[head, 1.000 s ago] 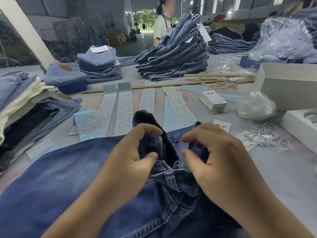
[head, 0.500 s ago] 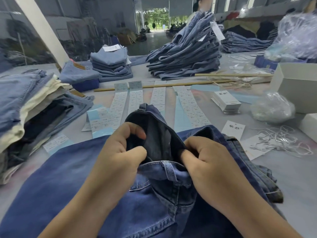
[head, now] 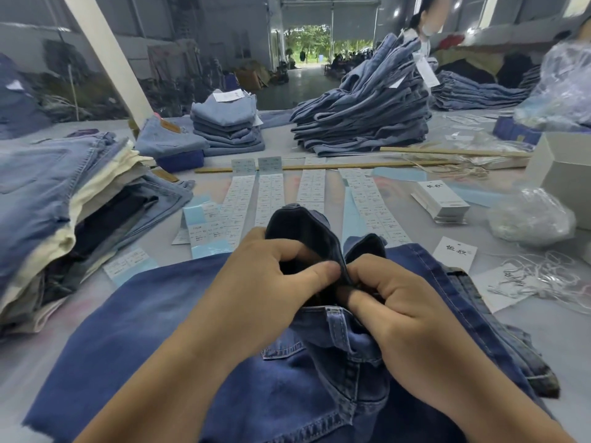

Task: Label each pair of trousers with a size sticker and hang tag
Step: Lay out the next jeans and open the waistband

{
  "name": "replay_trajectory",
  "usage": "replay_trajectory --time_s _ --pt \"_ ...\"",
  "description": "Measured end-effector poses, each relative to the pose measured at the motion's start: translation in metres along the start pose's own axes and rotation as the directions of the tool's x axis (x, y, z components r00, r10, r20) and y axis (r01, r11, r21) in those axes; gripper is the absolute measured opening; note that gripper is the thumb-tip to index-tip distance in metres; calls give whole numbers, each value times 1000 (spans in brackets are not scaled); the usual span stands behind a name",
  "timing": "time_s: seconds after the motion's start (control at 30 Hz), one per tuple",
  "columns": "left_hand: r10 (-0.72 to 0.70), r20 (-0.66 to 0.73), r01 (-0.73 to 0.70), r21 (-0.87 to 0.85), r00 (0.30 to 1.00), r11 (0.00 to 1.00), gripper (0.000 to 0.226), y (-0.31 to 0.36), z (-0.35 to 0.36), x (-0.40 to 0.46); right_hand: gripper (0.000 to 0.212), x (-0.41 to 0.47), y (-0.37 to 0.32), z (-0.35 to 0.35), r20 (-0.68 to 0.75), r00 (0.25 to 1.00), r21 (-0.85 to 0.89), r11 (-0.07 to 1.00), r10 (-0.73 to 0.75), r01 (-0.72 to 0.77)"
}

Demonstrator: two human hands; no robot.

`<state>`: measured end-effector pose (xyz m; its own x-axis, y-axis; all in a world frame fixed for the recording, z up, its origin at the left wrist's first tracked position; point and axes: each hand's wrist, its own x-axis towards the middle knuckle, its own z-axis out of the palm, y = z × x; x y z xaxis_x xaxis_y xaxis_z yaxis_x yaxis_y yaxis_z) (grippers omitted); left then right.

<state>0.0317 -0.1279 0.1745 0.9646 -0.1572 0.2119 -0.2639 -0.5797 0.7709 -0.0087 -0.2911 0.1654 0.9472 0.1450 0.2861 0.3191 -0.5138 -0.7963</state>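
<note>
Against the frame half a second back: hands have drawn closer together, thumbs now nearly touching; the raised waistband fold stands narrower.

Far left of the desk (head: 527, 340): one mixed stack of folded trousers (head: 64, 199). Left hand (head: 271, 279) is pinched on the dark inner waistband of the dark blue jeans (head: 134, 330), thumb pressed against fingers. The jeans lie flat on the near desk, waistband lifted at centre. Right hand (head: 399, 302) is curled shut on the same waistband, just beside the left.

Beyond the hands: four long sticker strips (head: 270, 199) side by side. Right: one stack of hang tags (head: 443, 201), one loose hang tag (head: 455, 252), a tangle of white strings (head: 543, 279).
</note>
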Motion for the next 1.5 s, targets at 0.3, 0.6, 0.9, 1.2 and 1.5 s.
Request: replay_trajectory --time_s 0.3,0.6,0.9,1.2,1.5 --pt "-128 -56 113 -219 990 969 31 -21 -4 -6 33 7 4 0 -99 987 27 992 127 -125" --pt "-273 30 249 -513 961 821 14 -40 -13 -35 33 18 -7 6 -87 996 -318 948 -4 -24" --pt "-361 130 357 -636 923 684 16 -60 -12 -43 59 10 -19 21 96 995 -456 886 -37 77" --pt "-361 194 400 -610 912 684 17 -64 -17 -55 44 8 -11 35 86 992 -443 889 -89 118" --pt "-329 190 375 -599 925 707 14 -67 -15 -57 28 6 -4 35 -6 999 -361 932 -40 36"
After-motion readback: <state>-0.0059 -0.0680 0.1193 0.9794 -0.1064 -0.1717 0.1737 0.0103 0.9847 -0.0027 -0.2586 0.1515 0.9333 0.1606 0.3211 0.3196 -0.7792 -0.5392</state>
